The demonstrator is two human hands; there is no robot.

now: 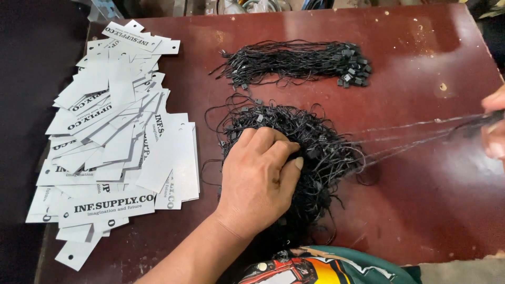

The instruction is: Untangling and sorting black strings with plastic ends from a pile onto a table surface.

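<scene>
The left hand [258,179] lies palm down on a loose tangled heap of black string loops [294,142], its fingers [273,144] curled and pressing into the top of the heap, pinning it to the dark red bench [421,200] rather than closing around any one piece. From the heap's right side a few thin strands [410,134] run taut across the bench to the right hand [494,126], which shows only at the frame's right edge; its fingertips seem pinched shut on the ends of those strands, though most of that hand is cut off. Beyond the heap, farther from the person, lies a neater bundle of the same strings [294,63], laid lengthwise with the small black plastic locks gathered at its right end. Left of the heap spreads a wide, overlapping pile of white card tags [115,137] with dark lettering and punched holes. Just near of the heap, at the bench's front edge, a bit of the person's printed green shirt [326,265] shows. To draw the strands out cleanly, I judge it best to keep steady downward pressure on the heap, pull low and level along the bench, and take only a few strands together, so the rest do not drag or knot.
</scene>
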